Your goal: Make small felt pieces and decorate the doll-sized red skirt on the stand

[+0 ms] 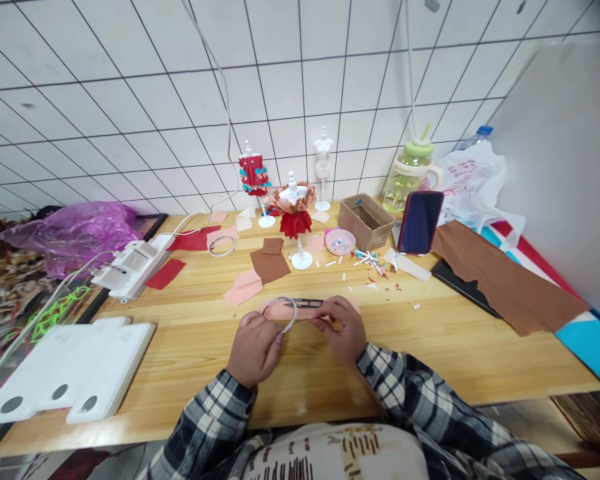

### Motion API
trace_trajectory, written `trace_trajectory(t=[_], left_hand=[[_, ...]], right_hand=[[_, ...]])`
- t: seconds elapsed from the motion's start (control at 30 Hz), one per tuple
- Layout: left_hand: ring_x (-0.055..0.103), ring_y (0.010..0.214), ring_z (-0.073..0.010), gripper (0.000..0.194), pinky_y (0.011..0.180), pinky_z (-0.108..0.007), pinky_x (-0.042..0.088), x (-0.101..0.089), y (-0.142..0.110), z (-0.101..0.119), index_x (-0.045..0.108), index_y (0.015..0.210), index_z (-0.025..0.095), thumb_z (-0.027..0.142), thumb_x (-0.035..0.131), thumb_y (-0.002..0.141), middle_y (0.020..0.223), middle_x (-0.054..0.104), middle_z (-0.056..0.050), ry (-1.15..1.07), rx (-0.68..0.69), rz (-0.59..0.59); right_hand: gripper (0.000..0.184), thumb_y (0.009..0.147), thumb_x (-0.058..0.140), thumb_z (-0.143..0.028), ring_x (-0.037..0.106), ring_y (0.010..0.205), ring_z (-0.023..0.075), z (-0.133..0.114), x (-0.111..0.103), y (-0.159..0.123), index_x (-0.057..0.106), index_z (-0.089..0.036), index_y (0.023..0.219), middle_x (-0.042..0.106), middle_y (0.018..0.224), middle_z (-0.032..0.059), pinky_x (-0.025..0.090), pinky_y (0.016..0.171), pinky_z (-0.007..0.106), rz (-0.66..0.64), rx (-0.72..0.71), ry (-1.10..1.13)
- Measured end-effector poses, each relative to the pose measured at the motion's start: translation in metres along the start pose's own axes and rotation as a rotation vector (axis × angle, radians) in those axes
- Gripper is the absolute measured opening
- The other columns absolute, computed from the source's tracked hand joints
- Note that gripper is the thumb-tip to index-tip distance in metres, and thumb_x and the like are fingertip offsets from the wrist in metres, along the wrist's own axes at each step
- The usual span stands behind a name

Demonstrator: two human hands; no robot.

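Observation:
My left hand [257, 348] is closed around the lower edge of a thin white roll of narrow tape [295, 311], held upright just above the table. A fine pale strip of tape [304, 323] runs from the roll to my right hand [344, 328], whose thumb and fingertips pinch its end. Behind both hands, small black thread snips [307, 303] lie on a pink paper piece [278, 311]. Past them stands a white mini dress form [301, 259] wearing a red skirt [295, 225] and a brown-pink ruffled collar [307, 194].
Farther back are a red-dressed form [253, 175], a bare form [323, 163], a cardboard box [367, 227], a pink dish [341, 242] and a propped phone [421, 223]. Brown paper [510, 280] lies right; a power strip [137, 267] and white panel [70, 367] lie left.

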State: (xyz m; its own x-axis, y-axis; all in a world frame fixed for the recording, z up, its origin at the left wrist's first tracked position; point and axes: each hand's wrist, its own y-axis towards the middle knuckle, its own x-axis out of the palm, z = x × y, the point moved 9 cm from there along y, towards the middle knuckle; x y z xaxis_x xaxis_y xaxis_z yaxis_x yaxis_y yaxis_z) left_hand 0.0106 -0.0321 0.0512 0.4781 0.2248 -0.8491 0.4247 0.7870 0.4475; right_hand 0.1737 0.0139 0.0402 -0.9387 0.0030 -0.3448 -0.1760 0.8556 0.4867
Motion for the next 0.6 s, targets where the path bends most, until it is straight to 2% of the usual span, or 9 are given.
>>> trace_trajectory(t=[0.17,0.23,0.3,0.33,0.37,0.47,0.53,0.6], left_hand=[[0.046,0.059,-0.0166,0.027,0.069,-0.035,0.040,-0.010,-0.006,-0.013,0.051,0.065,0.020,0.021,0.040,0.089,0.057,0.047,0.001,-0.097,-0.145,0.174],[0.047,0.060,-0.0169,0.030,0.064,-0.032,0.040,-0.022,-0.017,-0.036,0.048,0.064,0.021,0.024,0.037,0.092,0.058,0.045,0.000,-0.155,-0.307,0.317],[0.050,0.064,-0.0174,0.029,0.061,-0.031,0.041,-0.041,-0.036,-0.068,0.052,0.071,0.021,0.025,0.035,0.095,0.065,0.050,-0.001,-0.123,-0.518,0.489],[0.054,0.070,-0.0184,0.027,0.065,-0.032,0.042,-0.048,-0.040,-0.080,0.055,0.076,0.020,0.026,0.038,0.095,0.069,0.055,-0.002,-0.065,-0.545,0.493],[0.056,0.076,-0.0199,0.025,0.070,-0.034,0.043,-0.050,-0.040,-0.089,0.060,0.081,0.020,0.027,0.040,0.095,0.075,0.060,-0.004,0.004,-0.531,0.432],[0.059,0.078,-0.0236,0.025,0.075,-0.038,0.043,-0.039,-0.032,-0.108,0.068,0.093,0.020,0.034,0.047,0.092,0.079,0.067,-0.006,0.198,-0.386,0.093],[0.060,0.084,-0.0274,0.030,0.079,-0.042,0.043,-0.038,-0.031,-0.118,0.068,0.103,0.020,0.041,0.052,0.089,0.086,0.068,-0.009,0.301,-0.400,0.022],[0.060,0.091,-0.0297,0.036,0.083,-0.044,0.043,-0.039,-0.028,-0.120,0.065,0.111,0.018,0.044,0.054,0.087,0.094,0.069,-0.011,0.345,-0.438,0.049]], right_hand=[[0.014,0.089,0.058,-0.027,0.056,0.074,0.0178,-0.029,0.010,-0.010,0.061,-0.021,0.077,0.062,0.074,0.0029,0.046,0.069,0.032,-0.050,-0.208,0.011],[0.013,0.090,0.055,-0.026,0.056,0.075,0.0180,-0.035,0.009,-0.015,0.060,-0.021,0.079,0.062,0.075,0.0035,0.045,0.069,0.033,-0.038,-0.245,0.008],[0.014,0.091,0.053,-0.026,0.055,0.076,0.0186,-0.028,0.007,-0.015,0.058,-0.021,0.078,0.061,0.075,0.0038,0.045,0.070,0.033,-0.022,-0.184,0.015],[0.015,0.090,0.053,-0.027,0.055,0.076,0.0187,-0.022,0.006,-0.013,0.058,-0.021,0.077,0.060,0.075,0.0038,0.045,0.069,0.033,-0.018,-0.130,0.026],[0.016,0.090,0.054,-0.029,0.055,0.076,0.0185,-0.014,0.006,-0.012,0.057,-0.021,0.077,0.059,0.075,0.0037,0.045,0.068,0.032,-0.023,-0.070,0.048],[0.018,0.090,0.053,-0.035,0.053,0.074,0.0163,0.004,0.013,-0.004,0.058,-0.021,0.080,0.059,0.080,0.0036,0.045,0.067,0.030,-0.089,0.099,0.171],[0.019,0.088,0.053,-0.038,0.054,0.073,0.0148,0.015,0.024,0.002,0.058,-0.020,0.085,0.060,0.083,0.0033,0.046,0.067,0.028,-0.157,0.237,0.284],[0.022,0.084,0.057,-0.041,0.054,0.071,0.0137,0.025,0.038,0.007,0.058,-0.020,0.088,0.060,0.080,0.0019,0.046,0.065,0.026,-0.209,0.395,0.405]])
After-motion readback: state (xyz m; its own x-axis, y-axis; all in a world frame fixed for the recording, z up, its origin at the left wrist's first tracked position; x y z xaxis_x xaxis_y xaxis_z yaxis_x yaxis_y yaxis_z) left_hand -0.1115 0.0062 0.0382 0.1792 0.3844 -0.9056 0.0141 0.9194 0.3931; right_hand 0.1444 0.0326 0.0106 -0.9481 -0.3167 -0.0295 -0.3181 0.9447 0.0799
